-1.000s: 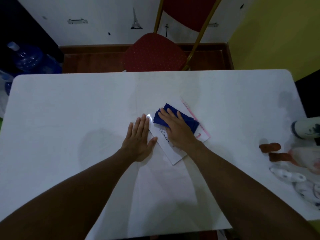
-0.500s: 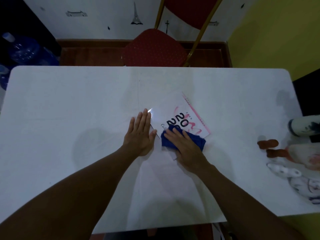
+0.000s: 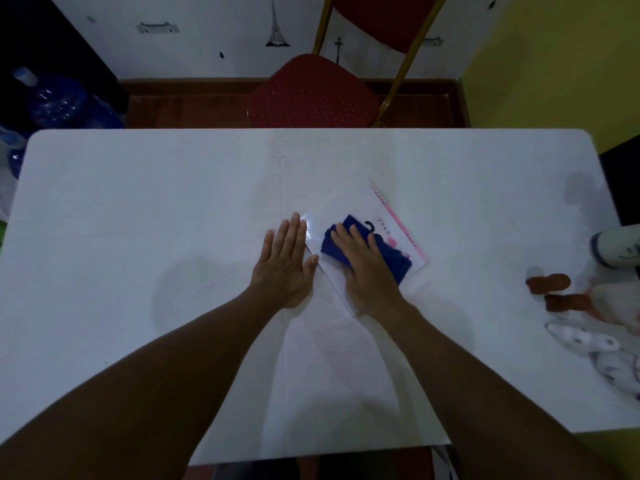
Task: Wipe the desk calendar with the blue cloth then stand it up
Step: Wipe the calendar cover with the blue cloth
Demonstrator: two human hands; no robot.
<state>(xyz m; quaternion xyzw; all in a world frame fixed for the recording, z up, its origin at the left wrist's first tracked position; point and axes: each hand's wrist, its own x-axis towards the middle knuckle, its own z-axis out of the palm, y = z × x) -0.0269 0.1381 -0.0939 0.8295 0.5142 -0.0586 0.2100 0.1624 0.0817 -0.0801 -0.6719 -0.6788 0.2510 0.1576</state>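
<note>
Right grip (image 3: 367,268): my right hand lies palm down with the fingers spread and nearly straight, pressing the blue cloth (image 3: 360,249) flat against the calendar (image 3: 388,216); it clasps nothing, it only bears down on the cloth.
Left grip (image 3: 285,263): my left hand is wide open, palm flat on the desk (image 3: 138,209), fingers together and pointing away from me, with nothing in it.
Calendar: it lies flat on the desk, turned at an angle, under and beyond my right grip; its near left edge runs just beside the thumb of my left grip. I cannot tell whether the thumb touches that edge.
Calendar face: beyond my right fingertips I see small dark numbers and part of a large black figure; a pink band runs along the far right edge. The rest of the print is hidden under the cloth and my hand.
Cloth: folded, dark blue, it shows past my right fingertips and out to the right of that hand, all of it on the calendar's face.
Between the grips: a narrow strip of calendar and desk, my two hands near each other but apart.
Well to the right of my right grip: two small brown pieces (image 3: 549,283) and some pale things at the desk's right edge, too dim to tell.
Beyond both grips: a red chair (image 3: 311,91) stands across the desk.
</note>
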